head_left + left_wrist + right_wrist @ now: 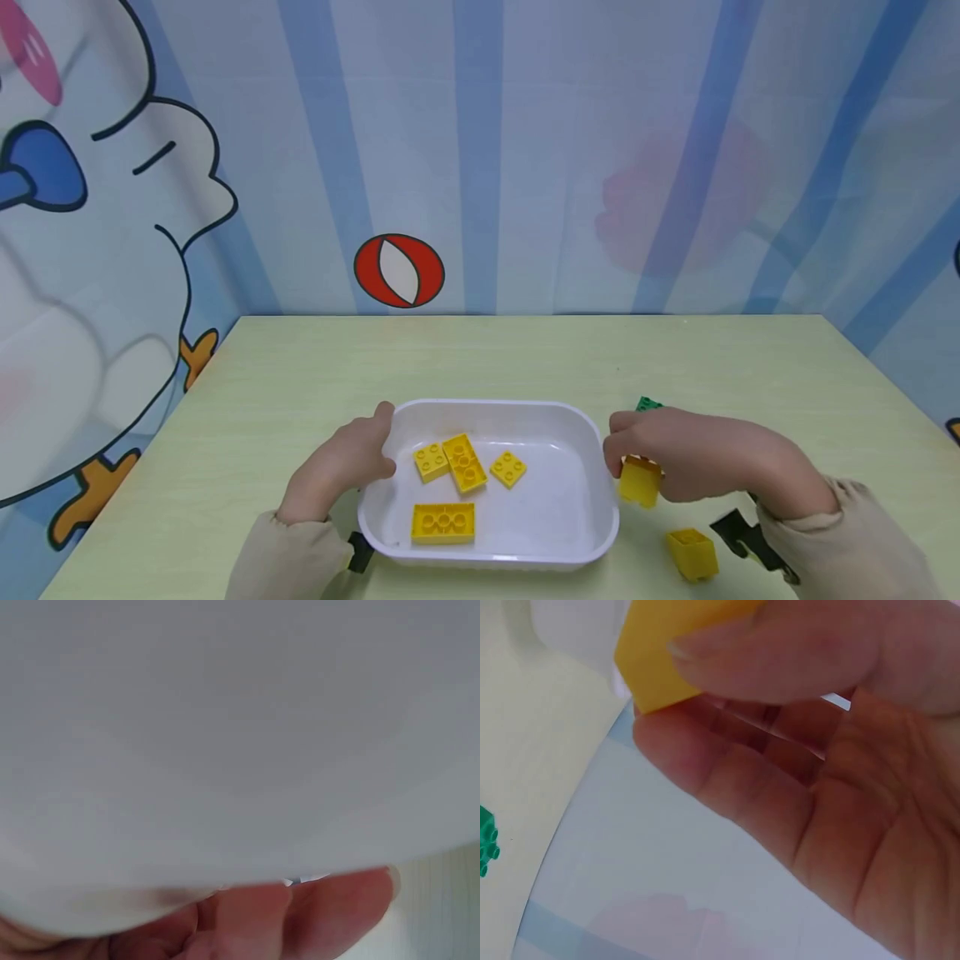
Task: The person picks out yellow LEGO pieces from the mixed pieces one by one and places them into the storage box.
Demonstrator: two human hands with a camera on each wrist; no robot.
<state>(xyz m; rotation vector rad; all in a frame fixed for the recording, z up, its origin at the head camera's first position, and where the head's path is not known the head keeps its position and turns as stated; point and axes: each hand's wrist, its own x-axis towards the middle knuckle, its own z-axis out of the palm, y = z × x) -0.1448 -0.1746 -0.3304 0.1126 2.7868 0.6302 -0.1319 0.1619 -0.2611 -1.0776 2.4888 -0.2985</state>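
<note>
A white plastic tray (551, 521) stands on the table with several yellow toy bricks (442, 523) in it. My left hand (339, 462) grips the tray's left side, thumb at the rim. In the left wrist view the tray's wall (240, 750) fills most of the picture, with fingers (337, 911) below it. Just outside the tray's right rim, my right hand (697, 454) pinches a yellow brick (640, 482) between thumb and fingers. The right wrist view shows that brick (651, 656) close up, partly covered by the thumb.
Another yellow brick (692, 554) lies on the table near my right sleeve. A green brick (648, 403) shows behind the right hand, mostly hidden by it. A striped cartoon backdrop (525, 167) rises along the table's far edge.
</note>
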